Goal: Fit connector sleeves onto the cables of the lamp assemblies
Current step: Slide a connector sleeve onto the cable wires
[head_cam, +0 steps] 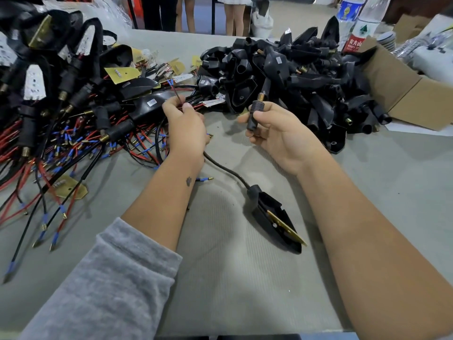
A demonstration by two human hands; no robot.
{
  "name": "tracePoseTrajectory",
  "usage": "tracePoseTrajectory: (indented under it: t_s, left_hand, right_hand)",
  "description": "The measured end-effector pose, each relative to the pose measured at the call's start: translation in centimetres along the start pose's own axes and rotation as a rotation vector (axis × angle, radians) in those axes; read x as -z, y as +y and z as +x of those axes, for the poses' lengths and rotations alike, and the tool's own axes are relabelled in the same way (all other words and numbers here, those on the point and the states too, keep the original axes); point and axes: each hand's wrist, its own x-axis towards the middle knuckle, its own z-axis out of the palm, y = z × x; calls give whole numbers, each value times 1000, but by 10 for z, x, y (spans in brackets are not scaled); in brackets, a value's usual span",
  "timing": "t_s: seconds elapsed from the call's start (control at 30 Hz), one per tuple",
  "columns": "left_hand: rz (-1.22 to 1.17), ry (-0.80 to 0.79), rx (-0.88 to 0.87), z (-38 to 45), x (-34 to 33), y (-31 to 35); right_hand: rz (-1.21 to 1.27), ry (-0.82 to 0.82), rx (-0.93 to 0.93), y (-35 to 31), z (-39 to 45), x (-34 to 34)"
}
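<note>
Left hand (186, 126): pinches red wire ends (175, 90) of a black cable (225, 169). Right hand (277, 133): grips a black connector sleeve (255, 111), brass thread uppermost. Lamp assembly (277, 217): on the grey surface (220, 278), 5 o'clock of the hands. Empty housings pile (294, 69): 1 o'clock. Wired assemblies heap (61, 99): 10 o'clock.

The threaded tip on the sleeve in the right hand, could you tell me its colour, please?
Brass-gold, atop the black sleeve; head view.

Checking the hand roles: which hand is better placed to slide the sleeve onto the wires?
Right. The right hand already grips the sleeve upright, while the left hand pinches the wires beside it.
</note>
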Motion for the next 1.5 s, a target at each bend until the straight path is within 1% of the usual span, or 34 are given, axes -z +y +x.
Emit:
tracePoseTrajectory:
  t_s: [0.1, 0.27, 0.33, 0.43, 0.53, 0.7, 0.8, 0.9, 1.03, 1.1, 1.23, 1.37, 1.5]
  left_hand:
    - [95, -108, -69, -1, -1, -2]
    - [375, -306, -296, -4, -5, -12]
    - [420, -386, -315, -5, -7, -14]
    - [409, -454, -276, -7, -9, -15]
    - [367, -461, -240, -10, -7, -13]
    - [378, -438, -273, -12, -6, -13]
    - [350, -415, -261, -12, -6, -11]
    - [307, -421, -212, -12, -7, -10]
    - [173, -337, -126, -13, -8, -4]
    - [119, -322, -103, -12, -7, -2]
    - [178, -362, -153, -12, -6, -4]
    - [230, -400, -195, -13, -6, -8]
    - [145, -419, -175, -12, -4, -8]
  right_hand:
    - [-21, -1, 19, 1, 1, -2]
    - [20, 10, 45, 5, 4, -7]
    - [-4, 18, 51, 6, 4, -8]
    - [-29, 24, 55, 6, 4, -6]
    - [-44, 27, 52, 6, 4, -6]
    - [-36, 66, 34, 7, 6, -6]
    - [-2, 76, 29, 7, 6, -6]
    - [0, 78, 36, 7, 6, -6]
    - [22, 102, 39, 7, 6, -6]
    - [27, 97, 44, 7, 6, -5]
    - [3, 37, 61, 7, 5, -5]
    - [4, 49, 50, 7, 5, -6]
    - [-21, 54, 50, 8, 7, -5]
